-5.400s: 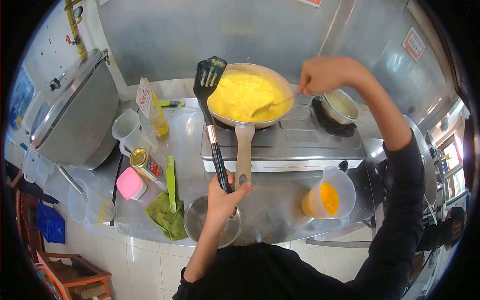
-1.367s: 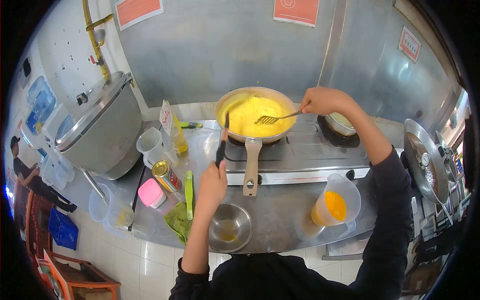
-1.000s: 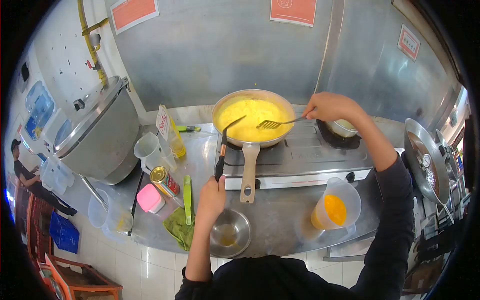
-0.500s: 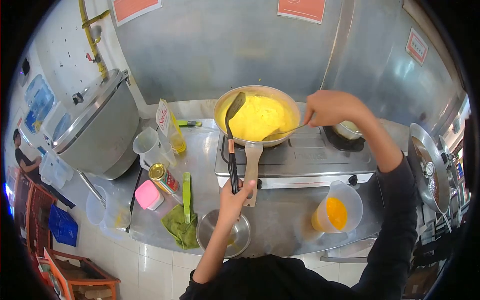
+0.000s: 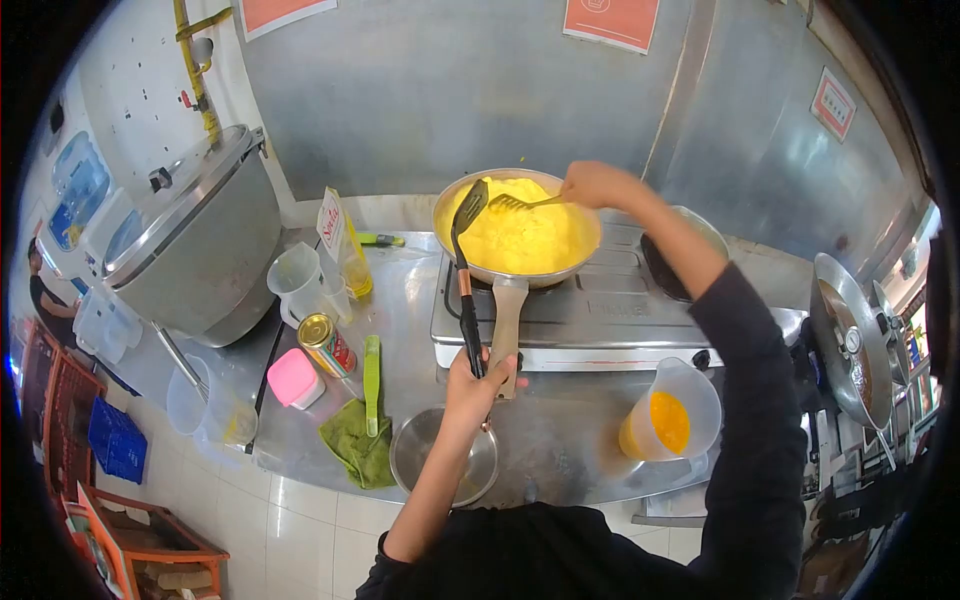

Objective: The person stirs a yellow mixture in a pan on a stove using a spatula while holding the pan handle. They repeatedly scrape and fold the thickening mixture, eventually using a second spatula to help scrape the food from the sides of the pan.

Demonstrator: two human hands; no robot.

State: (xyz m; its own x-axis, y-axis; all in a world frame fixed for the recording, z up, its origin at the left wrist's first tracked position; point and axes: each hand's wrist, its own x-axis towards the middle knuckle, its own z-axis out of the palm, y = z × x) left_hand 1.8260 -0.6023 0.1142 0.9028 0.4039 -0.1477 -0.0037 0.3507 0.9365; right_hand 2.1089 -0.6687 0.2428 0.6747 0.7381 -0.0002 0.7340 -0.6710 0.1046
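Note:
A frying pan (image 5: 586, 252) sits on the gas stove (image 5: 610, 318), filled with soft yellow scrambled egg (image 5: 530, 238). In my right hand (image 5: 598, 186), above the pan's far right rim, is a fork (image 5: 512, 202) whose tines touch the egg's upper part. My left hand (image 5: 470, 390) is closed around the black slotted turner (image 5: 467, 300), beside the pan's handle (image 5: 509, 318); the thumb lies against that handle. The turner's head overlaps the pan's left side. Below my left forearm, a steel bowl (image 5: 407, 452) is partly covered.
Right of the bowl stands a jug of beaten egg (image 5: 690, 410). On the left are a green cloth (image 5: 355, 450), green-handled utensil (image 5: 372, 385), pink-lidded tub (image 5: 294, 380), can (image 5: 325, 345), clear jug (image 5: 297, 283), oil pouch (image 5: 345, 250) and large pot (image 5: 200, 265).
My right hand has moved left and slightly up, carrying the fork from the egg's lower right to its upper part. My left hand still holds the turner; the view has shifted slightly.

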